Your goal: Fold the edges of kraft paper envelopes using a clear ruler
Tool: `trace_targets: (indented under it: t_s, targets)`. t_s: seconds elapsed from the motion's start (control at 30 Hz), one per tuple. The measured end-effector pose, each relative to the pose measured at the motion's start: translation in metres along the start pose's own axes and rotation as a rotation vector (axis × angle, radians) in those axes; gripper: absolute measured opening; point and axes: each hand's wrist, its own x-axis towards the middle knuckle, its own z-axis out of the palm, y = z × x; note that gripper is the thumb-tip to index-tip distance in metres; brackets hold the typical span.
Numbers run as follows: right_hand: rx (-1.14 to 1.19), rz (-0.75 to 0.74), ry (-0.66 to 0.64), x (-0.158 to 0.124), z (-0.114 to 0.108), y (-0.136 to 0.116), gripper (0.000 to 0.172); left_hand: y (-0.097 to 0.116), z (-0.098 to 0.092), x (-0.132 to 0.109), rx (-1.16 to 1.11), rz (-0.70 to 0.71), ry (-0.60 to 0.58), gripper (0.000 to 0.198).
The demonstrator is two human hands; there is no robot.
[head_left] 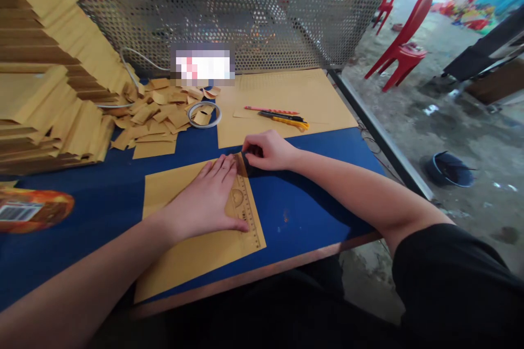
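Note:
My left hand (202, 202) lies flat with fingers spread, pressing on a clear ruler (249, 208) and the brown paper sheet (184, 264) under it. The ruler runs along the sheet's right edge, with its markings and a small protractor shape showing. At the far end of the ruler is my right hand (272, 151), fingers curled closed by the sheet's top right corner. A dark spot shows at its fingertips, but what it holds is hidden.
Beyond lie a larger brown sheet (282, 84), a red pencil (270, 110), a yellow cutter knife (290, 121) and a tape roll (204, 114). Paper scraps (164, 114) and tall brown paper stacks (45, 103) fill the left. An orange packet (53, 210) rests nearby.

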Motion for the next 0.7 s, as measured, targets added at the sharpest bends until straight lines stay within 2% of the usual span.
trace_targets:
  t_s: [0.13, 0.23, 0.37, 0.57, 0.7]
  targets:
    - [-0.048, 0.224, 0.089, 0.001, 0.011, -0.015, 0.007, 0.005, -0.006, 0.001, 0.050, 0.005, -0.034, 0.159]
    - [-0.066, 0.330, 0.110, 0.000, 0.015, -0.024, 0.009, 0.010, -0.011, 0.002, 0.082, -0.009, -0.077, 0.161]
    - [-0.103, 0.383, 0.128, 0.000, 0.019, -0.030, 0.012, 0.014, -0.016, 0.003, 0.115, 0.006, -0.096, 0.159]
    - [-0.142, 0.457, 0.158, 0.004, 0.028, -0.037, 0.040, 0.015, -0.018, 0.005, 0.080, 0.049, -0.056, 0.159]
    - [-0.171, 0.521, 0.168, 0.007, 0.031, -0.041, 0.035, 0.015, -0.017, 0.006, 0.072, 0.060, -0.032, 0.158]
